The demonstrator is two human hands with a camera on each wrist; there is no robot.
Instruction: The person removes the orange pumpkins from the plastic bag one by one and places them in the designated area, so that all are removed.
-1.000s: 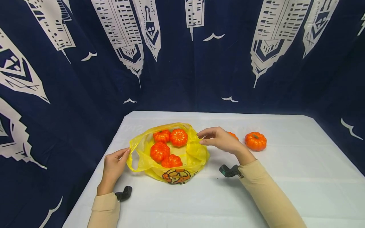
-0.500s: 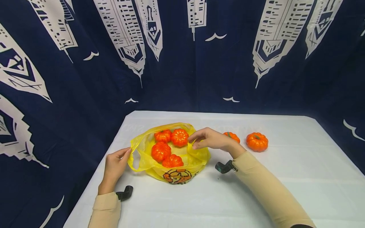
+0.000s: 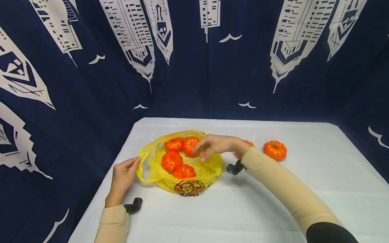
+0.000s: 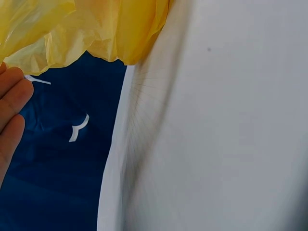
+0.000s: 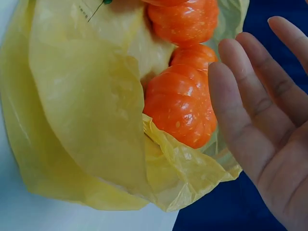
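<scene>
A yellow plastic bag (image 3: 209,168) with a printed animal face lies on the table, its mouth spread. Several small orange pumpkins sit inside; one pumpkin (image 3: 189,145) is at the far right of the group. At the bag's left, my left hand (image 3: 121,175) pinches the handle loop between thumb and fingers. My right hand (image 3: 220,144) reaches over the right rim, fingertips beside that far-right pumpkin; whether they touch it I cannot tell. In the right wrist view the fingers (image 5: 250,82) are loosely extended and hold nothing. The left wrist view shows only some left fingertips (image 4: 14,94) near the yellow plastic.
Two more pumpkins lie on the white table (image 3: 243,216) right of the bag: a whole pumpkin (image 3: 275,150), and a pumpkin (image 3: 249,143) partly hidden behind the right wrist. A dark blue printed curtain (image 3: 194,84) hangs behind the table.
My right hand has moved left from outside the bag's right edge to over its opening, near the pumpkins. My left hand keeps its pinch on the handle.
</scene>
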